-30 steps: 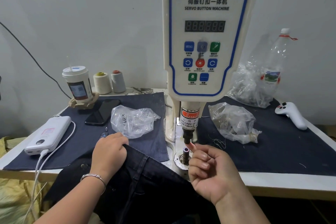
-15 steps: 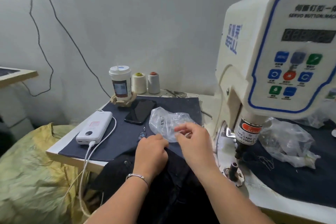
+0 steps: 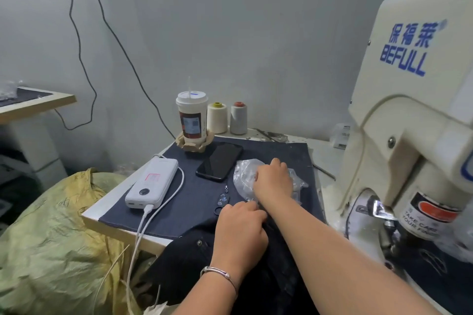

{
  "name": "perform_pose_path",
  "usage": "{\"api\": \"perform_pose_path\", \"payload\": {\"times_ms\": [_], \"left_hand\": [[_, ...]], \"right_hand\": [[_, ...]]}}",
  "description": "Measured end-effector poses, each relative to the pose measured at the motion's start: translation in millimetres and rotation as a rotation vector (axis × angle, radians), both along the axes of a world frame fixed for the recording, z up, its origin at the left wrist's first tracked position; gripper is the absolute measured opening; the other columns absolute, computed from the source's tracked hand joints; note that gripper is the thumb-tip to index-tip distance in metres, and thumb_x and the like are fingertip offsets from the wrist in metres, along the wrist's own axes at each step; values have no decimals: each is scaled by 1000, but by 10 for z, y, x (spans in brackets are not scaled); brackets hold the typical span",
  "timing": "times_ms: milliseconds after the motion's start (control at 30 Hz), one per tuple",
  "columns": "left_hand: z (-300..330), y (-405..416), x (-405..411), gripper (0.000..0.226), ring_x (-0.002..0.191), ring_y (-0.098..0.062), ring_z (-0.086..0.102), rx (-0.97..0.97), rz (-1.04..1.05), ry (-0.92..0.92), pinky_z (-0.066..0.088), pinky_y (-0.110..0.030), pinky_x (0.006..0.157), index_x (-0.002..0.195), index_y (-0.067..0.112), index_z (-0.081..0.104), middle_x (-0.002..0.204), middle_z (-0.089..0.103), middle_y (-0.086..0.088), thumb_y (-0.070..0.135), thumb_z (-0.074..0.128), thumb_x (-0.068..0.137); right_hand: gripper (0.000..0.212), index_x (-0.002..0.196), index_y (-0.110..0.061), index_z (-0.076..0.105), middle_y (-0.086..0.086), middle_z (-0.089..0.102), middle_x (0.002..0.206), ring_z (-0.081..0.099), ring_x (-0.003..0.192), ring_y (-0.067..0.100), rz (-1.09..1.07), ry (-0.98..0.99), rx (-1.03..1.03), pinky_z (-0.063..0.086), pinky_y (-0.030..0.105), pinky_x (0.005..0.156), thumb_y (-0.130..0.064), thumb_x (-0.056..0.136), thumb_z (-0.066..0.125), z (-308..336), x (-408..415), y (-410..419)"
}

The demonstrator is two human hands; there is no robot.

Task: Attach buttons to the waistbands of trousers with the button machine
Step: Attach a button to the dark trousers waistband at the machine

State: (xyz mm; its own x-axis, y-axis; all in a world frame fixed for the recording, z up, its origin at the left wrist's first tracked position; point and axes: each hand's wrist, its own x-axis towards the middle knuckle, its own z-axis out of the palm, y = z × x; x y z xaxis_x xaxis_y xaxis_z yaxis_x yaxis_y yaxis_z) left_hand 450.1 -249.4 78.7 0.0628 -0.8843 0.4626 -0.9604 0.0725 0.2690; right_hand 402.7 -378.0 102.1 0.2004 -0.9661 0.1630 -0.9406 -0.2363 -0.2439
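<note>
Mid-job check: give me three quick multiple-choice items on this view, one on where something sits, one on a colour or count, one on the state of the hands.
1. Where does the phone lie?
A. On the dark cloth between the power bank and the plastic bag
B. On top of the button machine
C. On the yellow sack

2. How many thread cones stand beside the cup?
A. One
B. Two
C. Four

3. What is the right hand doing?
A. Pressing a panel key on the machine
B. Hanging idle off the table
C. Reaching onto the plastic bag

Answers:
1. A, the phone sits on the cloth with the power bank to its left and the plastic bag to its right.
2. B, one yellow-capped cone and one red-capped cone.
3. C, its fingers lie on the bag, while the left hand rests on the dark trousers.
</note>
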Motion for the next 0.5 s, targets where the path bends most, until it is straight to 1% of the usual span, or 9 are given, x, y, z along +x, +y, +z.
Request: {"api": "perform_pose_path", "payload": {"times_ms": [67,233,300,367,433,500], "left_hand": [[0,4,-2,18,54,-22,53,4,-4,26,34,-29,52,55,16,64,58,58,3,6,49,54],[17,10,-12,11,47,-22,50,-57,-10,6,26,-25,51,48,16,57,52,54,3,5,55,49],[14,9,-11,12,47,-22,50,-74,-15,7,27,-25,51,48,16,57,52,53,3,5,54,49],[12,12,-11,17,47,-22,49,-82,-19,5,29,-25,50,48,16,57,52,53,3,6,45,56],[5,9,-6,27,47,-21,50,-95,-22,-9,31,-25,49,48,17,57,53,53,3,12,34,60],[-12,3,-2,30,48,-22,50,-101,-30,-7,32,-26,50,49,16,58,53,54,3,14,30,61]], "right_hand": [[25,110,-16,65,7,45,126,39,118,26,12,-44,-13,41,35,86,-21,97,44,-59,13,10],[23,91,-18,68,6,49,117,41,111,26,47,-163,-63,43,36,85,-17,95,45,-131,-20,42],[23,90,-17,68,6,50,116,41,111,26,55,-178,-68,43,37,85,-17,95,46,-128,-32,49],[22,92,-15,68,6,50,117,40,112,25,69,-162,-67,43,36,84,-18,95,46,-124,-36,51],[22,93,-13,68,5,49,117,40,112,24,80,-144,-78,43,35,83,-18,95,47,-125,-37,48],[23,92,-12,68,5,50,116,40,111,23,79,-138,-89,45,35,82,-18,95,46,-134,-39,37]]}}
